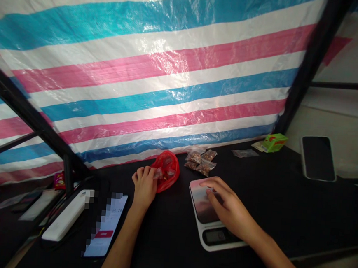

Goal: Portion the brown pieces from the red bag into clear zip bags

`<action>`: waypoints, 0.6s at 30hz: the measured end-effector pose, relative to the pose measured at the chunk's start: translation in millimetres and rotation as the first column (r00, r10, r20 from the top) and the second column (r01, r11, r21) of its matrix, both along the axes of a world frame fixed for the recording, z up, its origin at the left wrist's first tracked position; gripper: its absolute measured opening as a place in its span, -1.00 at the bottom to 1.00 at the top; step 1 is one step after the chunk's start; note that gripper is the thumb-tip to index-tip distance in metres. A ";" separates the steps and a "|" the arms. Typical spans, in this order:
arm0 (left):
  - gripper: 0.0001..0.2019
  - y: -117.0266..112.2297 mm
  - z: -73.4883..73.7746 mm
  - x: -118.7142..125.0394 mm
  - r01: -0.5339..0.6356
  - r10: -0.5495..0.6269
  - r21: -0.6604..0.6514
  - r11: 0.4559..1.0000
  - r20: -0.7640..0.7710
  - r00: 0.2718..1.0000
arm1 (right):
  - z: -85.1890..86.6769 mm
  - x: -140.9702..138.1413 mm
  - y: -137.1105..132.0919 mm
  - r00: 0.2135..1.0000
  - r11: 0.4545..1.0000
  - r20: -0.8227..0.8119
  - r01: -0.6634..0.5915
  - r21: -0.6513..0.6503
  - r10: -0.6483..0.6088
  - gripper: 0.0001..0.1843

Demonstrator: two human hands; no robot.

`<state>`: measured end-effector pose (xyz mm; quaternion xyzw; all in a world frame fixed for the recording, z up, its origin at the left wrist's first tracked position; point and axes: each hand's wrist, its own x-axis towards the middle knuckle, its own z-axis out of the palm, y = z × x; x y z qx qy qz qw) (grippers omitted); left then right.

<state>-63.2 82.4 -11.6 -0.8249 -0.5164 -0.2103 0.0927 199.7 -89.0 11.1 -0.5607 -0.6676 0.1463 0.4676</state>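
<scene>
Left of the left hand: a white power bank (pixel 65 216) and a phone with a lit, pixelated screen (pixel 106 227), both on the black surface (pixel 270 190).
Left hand (pixel 144 187): fingers curled shut on a scrap of clear plastic (pixel 157 173).
Beside the left hand: a crumpled red plastic bag (pixel 167 171), with contents inside.
Between the hands: small clear bags of brown pieces (pixel 200 161), filled and grouped.
Right hand (pixel 229 208): half open, fingertips on the scale, nothing visibly held.
Under the right hand: a white digital kitchen scale (pixel 217 236), long axis slanting away leftward, display nearest the hands.
Right of the right hand: a green cardboard box (pixel 274 142) and a black smartphone (pixel 318 158).
Progress: some small bags are filled; the red bag still holds contents.
</scene>
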 end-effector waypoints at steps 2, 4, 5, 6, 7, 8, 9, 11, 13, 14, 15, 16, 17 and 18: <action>-0.72 -1.0 1.4 0.8 -0.005 0.005 0.004 1.000 0.032 0.999 | 0.2 0.0 0.0 1.000 1.000 0.006 0.000 0.004 0.000 -0.65; -0.71 -1.9 2.1 1.7 -0.003 0.003 -0.002 1.000 0.063 0.998 | -0.1 0.2 0.0 1.000 1.000 0.007 -0.005 0.005 0.004 -0.65; -0.70 -2.2 2.3 2.2 -0.005 0.005 -0.009 1.000 0.079 0.997 | -0.5 0.5 0.0 1.000 1.000 0.007 -0.008 0.003 0.008 -0.65; -0.70 -2.4 2.6 2.7 -0.007 0.009 -0.017 1.000 0.095 0.995 | -1.0 0.8 0.2 1.000 1.000 0.006 -0.012 0.000 0.012 -0.66; -0.70 -2.4 2.9 3.3 -0.010 0.013 -0.023 1.000 0.115 0.993 | -1.5 1.1 0.3 1.000 1.000 0.005 -0.016 -0.004 0.016 -0.66; -0.71 -2.2 3.2 3.9 -0.013 0.017 -0.028 1.000 0.140 0.990 | -2.2 1.3 0.5 1.000 1.000 0.002 -0.021 -0.008 0.021 -0.67; -0.72 -1.9 3.6 4.5 -0.017 0.022 -0.032 0.999 0.175 0.984 | -2.8 1.6 0.7 1.000 1.000 -0.001 -0.026 -0.010 0.026 -0.68; -0.76 -1.1 4.3 6.3 -0.013 0.024 -0.042 0.999 0.276 0.961 | -3.8 1.8 1.1 0.999 0.999 -0.008 -0.032 -0.008 0.032 -0.69; -0.78 -0.9 4.7 8.9 0.033 -0.006 -0.057 0.998 0.423 0.906 | -4.1 1.8 1.3 0.999 0.999 -0.010 -0.037 -0.002 0.037 -0.70; -0.79 -1.6 4.8 10.8 0.071 -0.029 -0.064 0.995 0.505 0.863 | -3.8 1.6 1.3 0.999 0.999 -0.009 -0.039 0.001 0.039 -0.70; -0.79 -3.1 5.0 13.1 0.116 -0.053 -0.069 0.991 0.588 0.807 | -3.2 1.3 1.3 0.999 0.999 -0.008 -0.040 0.004 0.040 -0.71; -0.79 -5.6 5.2 16.0 0.165 -0.077 -0.071 0.984 0.662 0.745 | -2.3 0.6 1.2 0.999 0.999 -0.007 -0.041 0.005 0.041 -0.71; -0.79 -9.2 5.5 19.5 0.215 -0.098 -0.071 0.974 0.724 0.683 | -1.2 -0.5 1.0 0.999 0.999 -0.006 -0.041 0.005 0.041 -0.70; -0.77 -14.0 5.7 23.5 0.262 -0.114 -0.069 0.963 0.772 0.625 | 0.0 -2.1 0.7 0.999 0.999 -0.005 -0.041 0.004 0.041 -0.70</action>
